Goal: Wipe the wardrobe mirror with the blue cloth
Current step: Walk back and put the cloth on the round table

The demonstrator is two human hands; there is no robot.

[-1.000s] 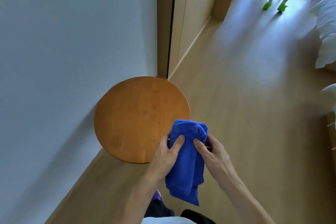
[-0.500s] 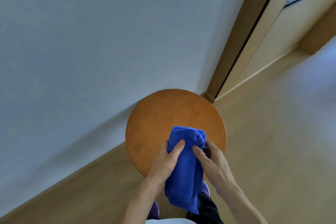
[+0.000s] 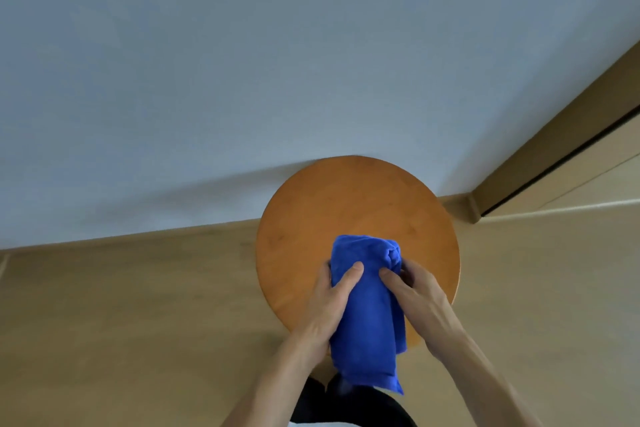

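A blue cloth (image 3: 367, 315) hangs bunched between both my hands, over the near edge of a round wooden stool (image 3: 346, 215). My left hand (image 3: 329, 305) grips its left side, thumb on top. My right hand (image 3: 415, 295) grips its right side, thumb pressed into the fabric and fingers curled behind. The cloth's lower end dangles below the stool's rim. The wardrobe (image 3: 568, 170) shows only as a wooden frame and door edge at the right. No mirror is in sight.
A plain pale wall (image 3: 242, 62) fills the upper view, with the stool pushed against it. Light wood floor (image 3: 121, 322) spreads to the left and right. My dark trousers show at the bottom edge.
The view has swung left, toward the wall; the room, the bed and the other person have dropped out of sight. Both hands keep the same hold on the cloth over the stool.
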